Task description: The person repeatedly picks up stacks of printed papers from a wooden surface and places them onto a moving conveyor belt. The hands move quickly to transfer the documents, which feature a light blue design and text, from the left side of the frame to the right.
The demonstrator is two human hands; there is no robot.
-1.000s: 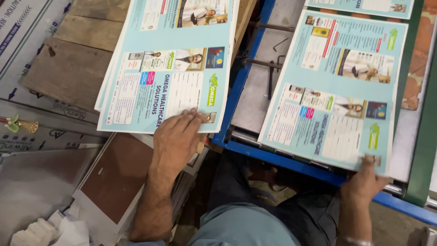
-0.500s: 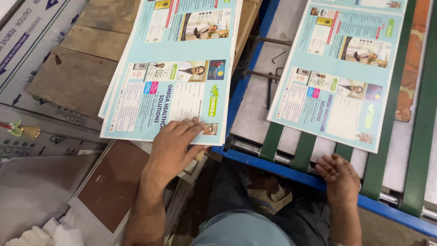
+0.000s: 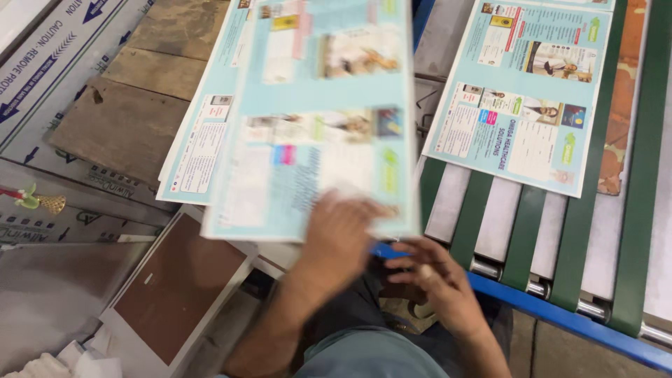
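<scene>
1. The left hand (image 3: 341, 234) grips the near edge of a light-blue printed sheet (image 3: 315, 119), lifted and blurred above the stack (image 3: 199, 150).
2. The right hand (image 3: 435, 280) rests loosely curled and empty just below that sheet's corner.
3. The sheet looks thin, light and floppy, likely to crease; it is best supported along an edge with both hands.

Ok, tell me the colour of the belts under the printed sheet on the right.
Dark green belts, running over grey metal rollers, seen in the head view.

Sheets (image 3: 315, 133) light blue, with white panels and pink, green, yellow patches. Belts (image 3: 521, 231) dark green over grey rollers. Frame (image 3: 560, 315) blue. Board (image 3: 175, 287) brown, white border. Planks (image 3: 126, 112) brown wood.
</scene>
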